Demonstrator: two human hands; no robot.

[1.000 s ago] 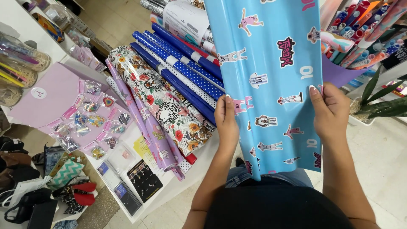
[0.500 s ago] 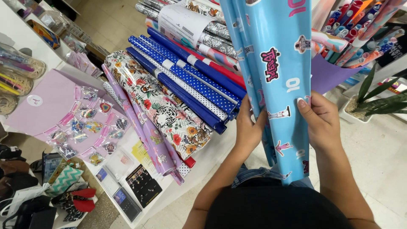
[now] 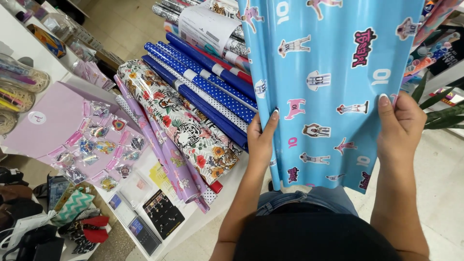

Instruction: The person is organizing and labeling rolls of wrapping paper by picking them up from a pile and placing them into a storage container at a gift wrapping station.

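I hold a large light-blue sheet of wrapping paper (image 3: 328, 96), printed with small player figures and pink animals, spread out upright in front of me. My left hand (image 3: 261, 140) grips its left edge, fingers pointing up. My right hand (image 3: 401, 121) grips its right edge at about the same height. The sheet hangs down to my lap and covers part of what lies behind it.
To the left, rolls of wrapping paper lie on a white table (image 3: 193, 227): blue dotted rolls (image 3: 203, 87), a floral tiger-print roll (image 3: 179, 130), lilac rolls (image 3: 164, 154). A pink board with packaged trinkets (image 3: 72, 130) lies further left. Green plant leaves (image 3: 440, 116) poke in at right.
The blue sheet, partly gathered half a second ago, is now spread wide again. My hands have moved apart along its edges.
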